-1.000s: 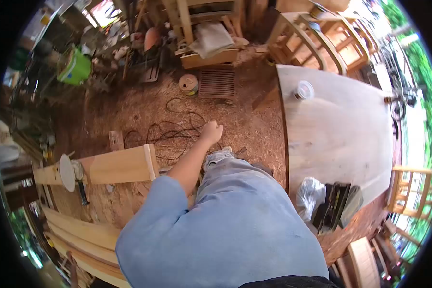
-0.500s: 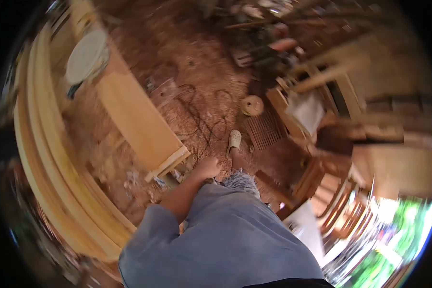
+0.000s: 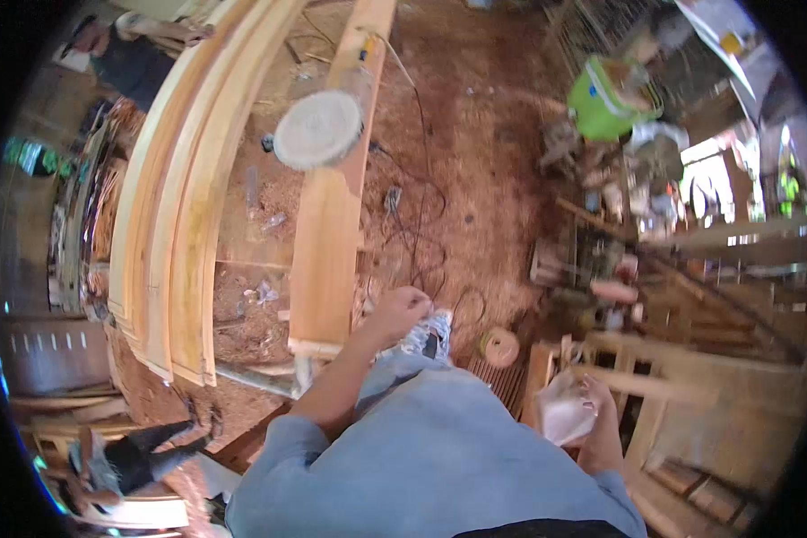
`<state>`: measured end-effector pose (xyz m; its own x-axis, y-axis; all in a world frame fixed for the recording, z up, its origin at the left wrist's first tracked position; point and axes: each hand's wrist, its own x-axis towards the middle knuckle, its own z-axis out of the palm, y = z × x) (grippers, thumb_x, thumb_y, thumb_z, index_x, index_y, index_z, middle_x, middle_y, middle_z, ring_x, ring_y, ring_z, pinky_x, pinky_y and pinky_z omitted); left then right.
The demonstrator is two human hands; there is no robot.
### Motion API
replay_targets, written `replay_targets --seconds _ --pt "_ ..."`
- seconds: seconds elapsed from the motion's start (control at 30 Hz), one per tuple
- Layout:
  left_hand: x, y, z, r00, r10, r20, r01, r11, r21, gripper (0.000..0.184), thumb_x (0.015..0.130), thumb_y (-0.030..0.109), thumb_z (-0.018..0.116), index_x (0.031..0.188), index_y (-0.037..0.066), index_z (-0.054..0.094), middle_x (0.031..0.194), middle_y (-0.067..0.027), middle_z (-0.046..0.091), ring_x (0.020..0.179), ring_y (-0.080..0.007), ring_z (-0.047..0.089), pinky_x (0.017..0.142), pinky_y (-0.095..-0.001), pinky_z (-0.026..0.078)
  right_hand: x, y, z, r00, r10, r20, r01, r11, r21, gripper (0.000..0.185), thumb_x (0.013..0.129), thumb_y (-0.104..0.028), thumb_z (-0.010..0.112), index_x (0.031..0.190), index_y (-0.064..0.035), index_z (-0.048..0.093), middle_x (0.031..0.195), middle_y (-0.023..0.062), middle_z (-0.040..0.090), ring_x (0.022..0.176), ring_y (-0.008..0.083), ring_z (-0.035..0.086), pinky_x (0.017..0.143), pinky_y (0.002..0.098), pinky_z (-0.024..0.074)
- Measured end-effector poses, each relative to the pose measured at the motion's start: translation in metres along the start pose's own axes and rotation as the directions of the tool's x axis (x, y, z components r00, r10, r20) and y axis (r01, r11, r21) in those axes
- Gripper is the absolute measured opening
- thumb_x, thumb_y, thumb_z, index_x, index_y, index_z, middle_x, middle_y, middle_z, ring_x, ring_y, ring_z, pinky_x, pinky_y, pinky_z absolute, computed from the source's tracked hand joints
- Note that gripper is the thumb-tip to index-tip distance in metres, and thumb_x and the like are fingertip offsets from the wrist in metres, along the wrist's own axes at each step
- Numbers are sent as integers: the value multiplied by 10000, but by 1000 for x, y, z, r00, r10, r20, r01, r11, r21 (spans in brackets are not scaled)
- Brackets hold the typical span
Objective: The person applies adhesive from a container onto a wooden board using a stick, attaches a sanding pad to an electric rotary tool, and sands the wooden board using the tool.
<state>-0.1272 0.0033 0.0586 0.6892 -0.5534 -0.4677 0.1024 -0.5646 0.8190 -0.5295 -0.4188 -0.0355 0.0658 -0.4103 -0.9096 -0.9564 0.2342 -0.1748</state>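
My left hand (image 3: 402,312) is in front of my body, its fingers curled, near the end of a pale plank (image 3: 325,260); what it holds, if anything, is hidden. On the right, my right hand (image 3: 594,394) hangs over a whitish cloth or sheet (image 3: 565,411) beside a wooden frame; whether it touches the cloth is unclear. A round pale disc (image 3: 318,130) lies on the plank farther off.
Long curved boards (image 3: 188,197) stand at the left. A person (image 3: 130,63) is at the upper left, another (image 3: 125,462) at the lower left. A green bin (image 3: 605,99), cables (image 3: 426,197) and a round tin (image 3: 498,346) are ahead and right.
The view has swung left, bringing the plank and disc ahead and the green bin to the right. My right hand has come into view. My left hand stays curled in front of me.
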Motion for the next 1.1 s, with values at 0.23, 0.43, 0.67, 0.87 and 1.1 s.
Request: replay_targets --seconds 0.23,0.43,0.67,0.87,1.1 --pt "108 23 -169 112 -102 -988 -614 775 -150 218 928 181 621 1007 -22 620 910 -71 627 854 -170 571 788 -328 471 96 -232 29 899 -437 21 381 805 455 284 950 -282 571 1135 -69 608 909 38 656 749 141 590 577 339 467" --pt "143 44 -227 327 -479 -814 -244 790 -563 357 923 249 614 1079 -72 611 992 -73 636 896 -168 571 805 -323 468 74 -418 90 632 -744 217 739 493 -459 357 832 -230 645 1101 3 681 1047 177 703 996 287 669 905 351 490" --pt "145 63 -198 147 -455 -878 -561 693 -453 332 936 253 615 1067 -50 646 936 -50 644 849 -117 582 736 -278 470 57 -656 127 412 -761 501 906 285 -312 346 861 -210 665 1109 32 662 1007 124 705 901 184 654 800 318 514" --pt "164 46 -162 -286 -577 -765 -548 753 -363 329 923 284 646 813 -25 664 717 21 587 654 -73 500 577 -257 405 73 -841 219 162 -457 874 908 -278 -313 371 898 -226 636 1174 21 630 999 116 691 887 167 652 782 299 514" --pt "224 116 -141 -652 -629 -423 -628 761 -165 374 983 284 549 848 -43 670 704 19 574 633 -63 467 546 -265 388 -75 -945 326 -513 -286 810 750 -609 260 324 820 -147 675 1089 26 623 995 182 648 980 322 615 883 430 483"
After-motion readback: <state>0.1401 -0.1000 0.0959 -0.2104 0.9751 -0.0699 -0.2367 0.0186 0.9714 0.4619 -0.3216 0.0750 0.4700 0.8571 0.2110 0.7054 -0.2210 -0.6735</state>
